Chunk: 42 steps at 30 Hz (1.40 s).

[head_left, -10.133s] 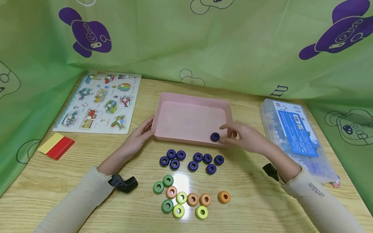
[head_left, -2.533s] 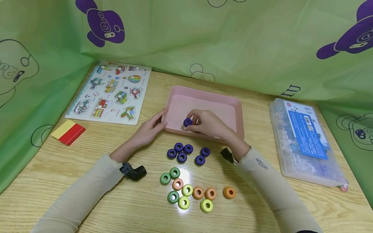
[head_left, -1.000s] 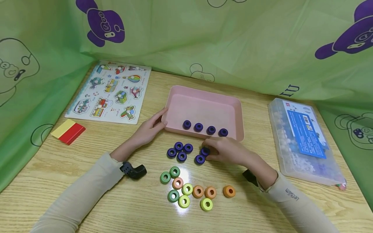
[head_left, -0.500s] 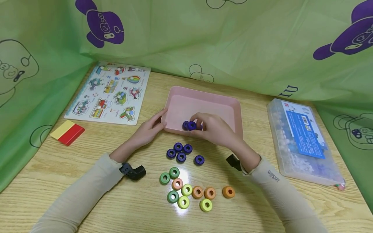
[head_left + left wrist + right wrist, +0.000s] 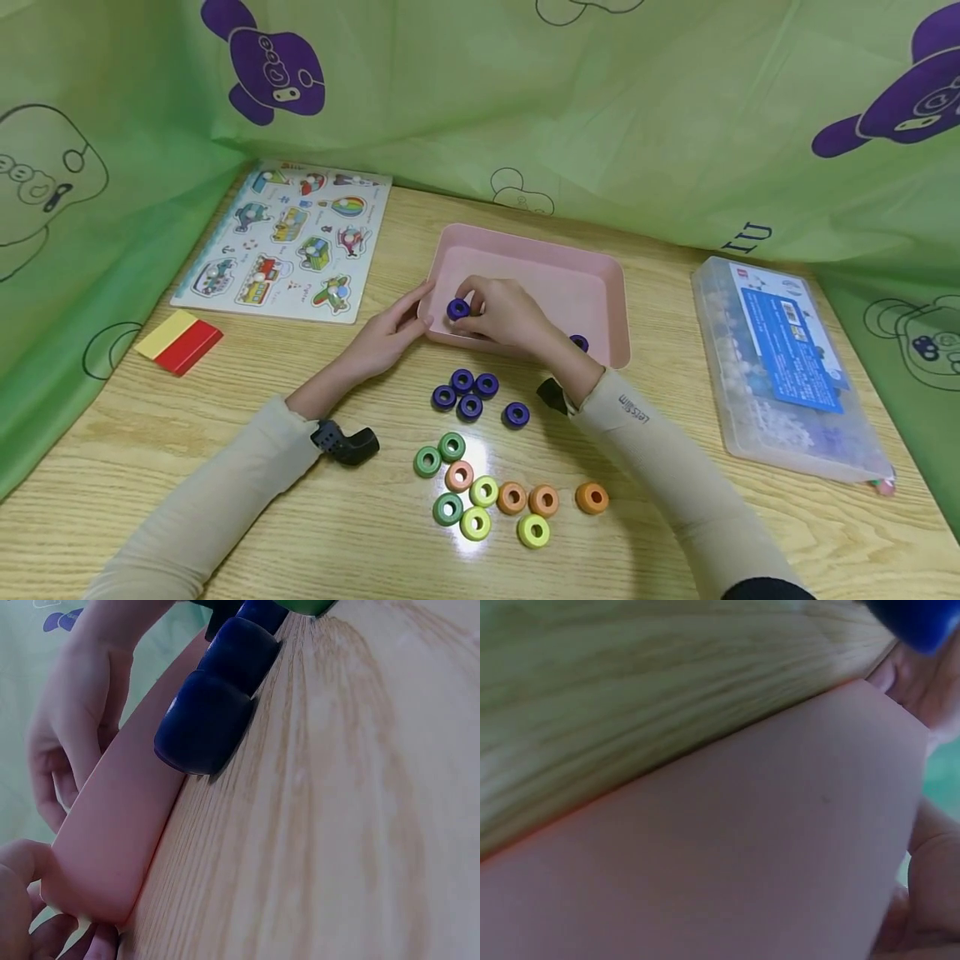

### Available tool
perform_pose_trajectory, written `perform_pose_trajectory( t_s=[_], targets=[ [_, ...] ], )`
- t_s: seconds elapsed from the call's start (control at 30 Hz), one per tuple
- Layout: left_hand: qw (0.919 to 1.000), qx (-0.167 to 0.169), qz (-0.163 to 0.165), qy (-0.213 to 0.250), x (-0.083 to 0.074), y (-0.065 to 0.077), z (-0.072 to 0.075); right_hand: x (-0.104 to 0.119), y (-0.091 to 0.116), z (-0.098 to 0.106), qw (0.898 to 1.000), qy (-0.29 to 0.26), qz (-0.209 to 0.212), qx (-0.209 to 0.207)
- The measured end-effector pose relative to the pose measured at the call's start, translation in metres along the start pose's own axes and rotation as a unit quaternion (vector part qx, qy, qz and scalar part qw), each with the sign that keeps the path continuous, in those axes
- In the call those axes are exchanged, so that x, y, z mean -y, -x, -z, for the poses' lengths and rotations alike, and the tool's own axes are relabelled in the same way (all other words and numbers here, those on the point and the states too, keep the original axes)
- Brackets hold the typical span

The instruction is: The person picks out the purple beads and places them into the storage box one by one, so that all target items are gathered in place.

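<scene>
In the head view, the right hand [image 5: 504,310] pinches a dark purple ring-shaped bead [image 5: 458,310] at the left end of a shallow pink tray [image 5: 525,260]. Whether that bead touches the tray floor, I cannot tell. The left hand [image 5: 382,337] grips the tray's left front corner; in the left wrist view its thumb [image 5: 26,859] lies on the rim and its fingers curl beneath. One purple bead [image 5: 578,342] shows in the tray at the right front, while the right hand and forearm hide the row beside it. Several purple beads [image 5: 469,407] lie on the table before the tray.
Nearer the front lie green [image 5: 427,461], orange [image 5: 543,500] and yellow [image 5: 534,531] beads. A picture puzzle board [image 5: 285,242] and a yellow-red card [image 5: 180,342] are at left. A clear plastic case [image 5: 787,367] stands at right. A green curtain [image 5: 450,108] encloses the back.
Ten seconds ago only one purple bead was in the tray; a row of four stood there one second ago. The right hand has since lifted another from the table and carried it left.
</scene>
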<state>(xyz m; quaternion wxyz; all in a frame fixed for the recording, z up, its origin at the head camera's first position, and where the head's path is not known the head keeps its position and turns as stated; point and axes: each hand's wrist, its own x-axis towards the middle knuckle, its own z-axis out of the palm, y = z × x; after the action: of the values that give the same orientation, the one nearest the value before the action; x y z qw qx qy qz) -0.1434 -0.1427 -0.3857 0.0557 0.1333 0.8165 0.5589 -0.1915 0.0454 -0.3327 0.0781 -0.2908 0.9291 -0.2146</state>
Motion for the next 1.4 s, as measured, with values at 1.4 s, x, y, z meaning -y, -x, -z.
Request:
perform_pose_trajectory(
  t_s=[1.4],
  targets=[
    [0.9998, -0.012, -0.004, -0.014, 0.003, -0.001, -0.002, -0.045, 0.108, -0.002, 0.963, -0.110, 0.161, 0.188]
  ],
)
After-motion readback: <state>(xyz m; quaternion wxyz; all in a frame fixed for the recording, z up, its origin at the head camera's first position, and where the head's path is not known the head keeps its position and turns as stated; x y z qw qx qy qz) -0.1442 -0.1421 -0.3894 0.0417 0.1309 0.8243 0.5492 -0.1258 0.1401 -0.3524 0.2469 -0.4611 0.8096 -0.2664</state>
